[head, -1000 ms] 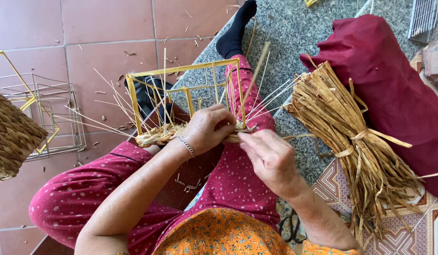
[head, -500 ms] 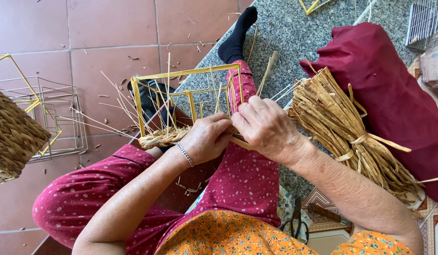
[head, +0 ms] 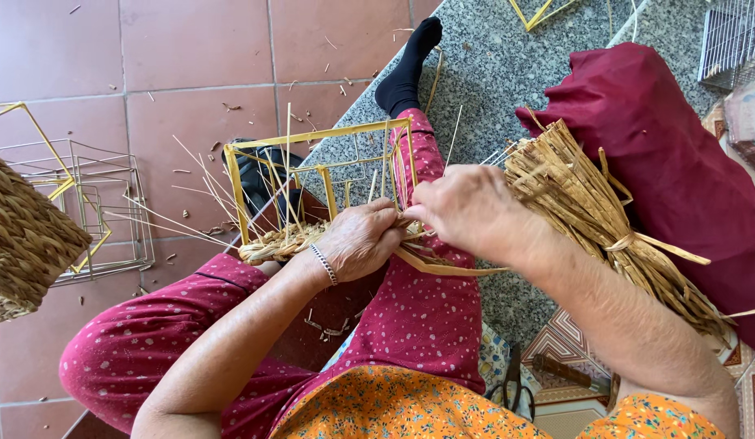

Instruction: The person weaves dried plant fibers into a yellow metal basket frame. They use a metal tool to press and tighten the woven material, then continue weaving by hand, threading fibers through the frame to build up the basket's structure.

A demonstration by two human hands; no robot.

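Both hands — left hand (head: 363, 241), right hand (head: 465, 213) — grip straw weave (head: 280, 242) (yellow frame (head: 320, 175)).

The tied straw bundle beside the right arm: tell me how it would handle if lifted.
The straw bundle probably feels light, being dry thin strands. Its one tie sits mid-length, so the loose ends would likely fan and droop. Stray pieces may shed, as bits already litter the tiled floor.

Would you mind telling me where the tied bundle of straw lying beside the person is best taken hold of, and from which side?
Probably at the tied waist of the straw bundle, where a straw band cinches the strands tight; elsewhere they fan out loose. Come from above with the right hand, which is nearest: the bundle lies flat, its far side against the dark red cushion, so the top is its open side.
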